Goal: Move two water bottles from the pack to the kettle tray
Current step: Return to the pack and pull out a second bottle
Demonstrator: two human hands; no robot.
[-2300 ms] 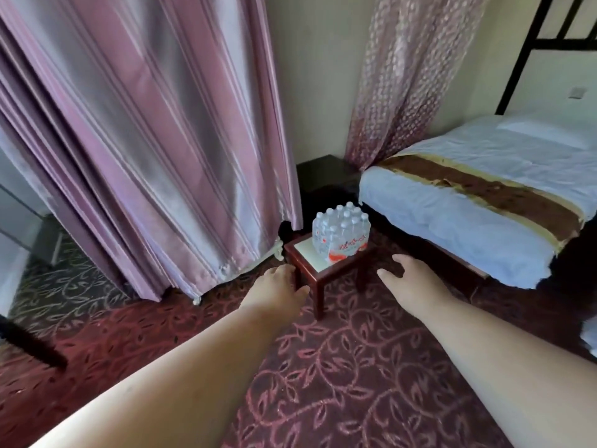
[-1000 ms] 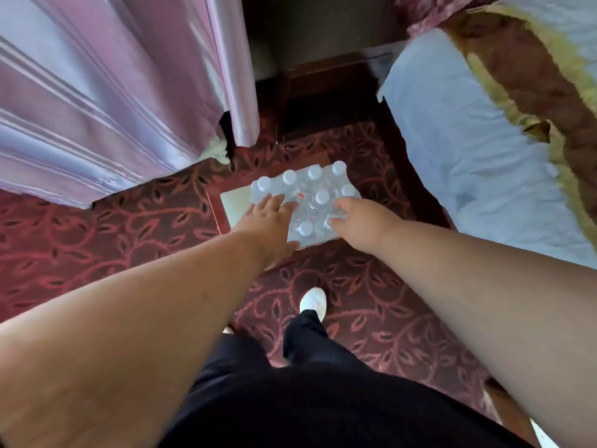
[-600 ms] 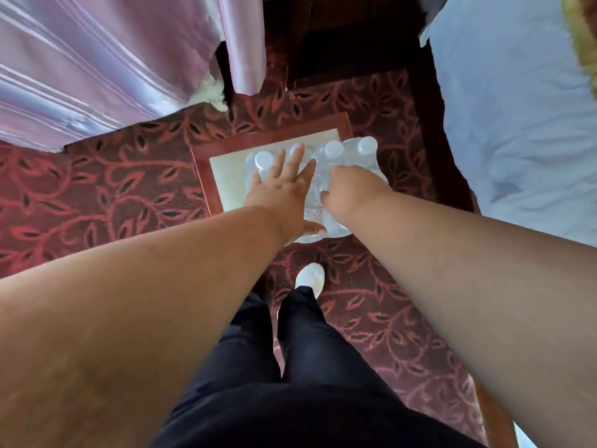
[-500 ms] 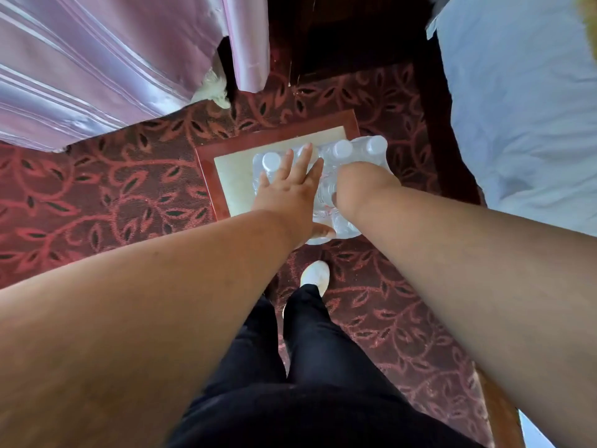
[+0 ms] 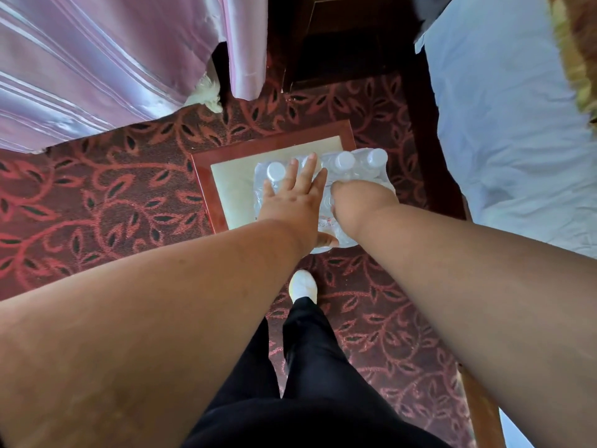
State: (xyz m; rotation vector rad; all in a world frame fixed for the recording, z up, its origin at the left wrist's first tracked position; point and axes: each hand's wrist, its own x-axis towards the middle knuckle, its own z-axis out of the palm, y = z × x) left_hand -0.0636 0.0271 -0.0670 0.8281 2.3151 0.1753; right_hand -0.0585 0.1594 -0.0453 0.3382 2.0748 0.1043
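Little has moved: both hands stay on the upright pack [image 5: 355, 166].

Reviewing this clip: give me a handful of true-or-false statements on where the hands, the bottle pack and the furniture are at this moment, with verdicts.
1. The bottle pack sits on a small wooden table. True.
2. The left hand lies flat on the pack with its fingers spread. True.
3. The right hand holds a single bottle lifted clear of the pack. False: it is curled down onto the pack, and no bottle is out.
4. The pack lies on the bed. False: the bed stands to the right, apart from the table.
5. A pink curtain hangs at the upper left. True.
6. A kettle tray stands beside the pack. False: none is in view.
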